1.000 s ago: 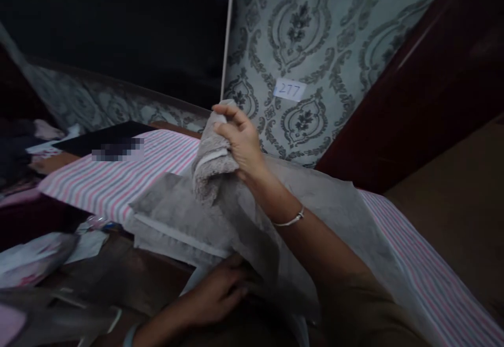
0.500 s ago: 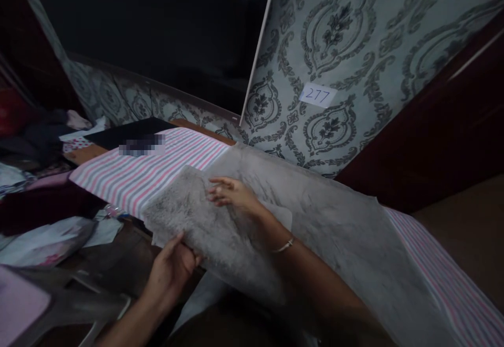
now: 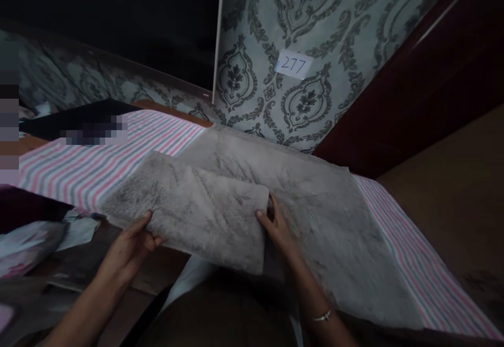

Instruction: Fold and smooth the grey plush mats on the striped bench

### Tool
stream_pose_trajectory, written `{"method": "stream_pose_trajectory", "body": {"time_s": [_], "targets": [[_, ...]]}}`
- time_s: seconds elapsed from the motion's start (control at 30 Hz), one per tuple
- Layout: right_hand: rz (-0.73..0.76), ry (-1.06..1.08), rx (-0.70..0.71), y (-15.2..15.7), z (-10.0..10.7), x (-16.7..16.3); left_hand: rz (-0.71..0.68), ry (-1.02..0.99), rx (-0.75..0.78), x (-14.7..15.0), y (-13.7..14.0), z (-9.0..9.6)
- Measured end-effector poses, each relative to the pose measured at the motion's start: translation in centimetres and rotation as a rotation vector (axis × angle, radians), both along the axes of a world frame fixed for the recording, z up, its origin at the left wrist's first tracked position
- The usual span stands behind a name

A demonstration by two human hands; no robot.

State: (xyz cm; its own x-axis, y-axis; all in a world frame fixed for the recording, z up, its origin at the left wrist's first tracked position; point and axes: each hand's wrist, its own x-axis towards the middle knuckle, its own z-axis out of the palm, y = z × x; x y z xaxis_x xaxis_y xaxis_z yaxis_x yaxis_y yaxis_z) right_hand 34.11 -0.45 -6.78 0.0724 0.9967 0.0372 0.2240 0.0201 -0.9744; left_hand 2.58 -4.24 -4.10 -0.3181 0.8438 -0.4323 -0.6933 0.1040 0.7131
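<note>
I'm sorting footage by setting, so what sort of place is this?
Most likely a room in a home: ornate patterned wallpaper, a large dark screen that looks like a television, and a pink, white and grey striped cloth under grey plush fabric.

A counter [image 3: 173, 113], brown edge showing at the back, wears a pink, grey and white striped cloth [image 3: 153, 137].
A wrinkled grey cloth [image 3: 331, 226] covers the middle, leaving stripes visible at either end; a folded grey piece [image 3: 205, 205] overlaps its near left side. A pixelated dark object [image 3: 92, 132] sits on the left stripes.
</note>
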Motion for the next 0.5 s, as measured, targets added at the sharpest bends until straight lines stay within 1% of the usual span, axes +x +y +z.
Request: {"method": "stream_pose_trajectory", "body": {"time_s": [0.1, 0.17, 0.23, 0.3, 0.37, 0.43, 0.5], "targets": [[-0.001, 0.031, -0.004, 0.1, 0.4, -1.2, 0.006, -0.009, -0.03, 0.3, 0.0, 0.5], [-0.008, 0.101, -0.01, 0.2, 0.8, -1.9, -0.004, -0.002, -0.054, 0.3, 0.0, 0.9], [-0.017, 0.189, -0.025, 0.4, 1.6, -2.6, -0.012, 0.007, -0.067, 0.2, 0.0, 1.4], [-0.025, 0.238, -0.012, 0.7, 2.8, -2.9, -0.014, 0.006, -0.065, 0.3, 0.1, 1.9], [-0.019, 0.243, 0.053, 1.3, 4.4, -2.5, -0.017, -0.01, -0.034, 0.7, 0.4, 2.4], [-0.011, 0.243, 0.128, 2.2, 5.7, -1.3, -0.014, -0.036, 0.014, 1.7, 0.9, 2.7], [-0.047, 0.249, 0.144, 3.1, 5.9, 0.5, -0.045, -0.068, 0.033, 3.1, 1.5, 2.8]]}}
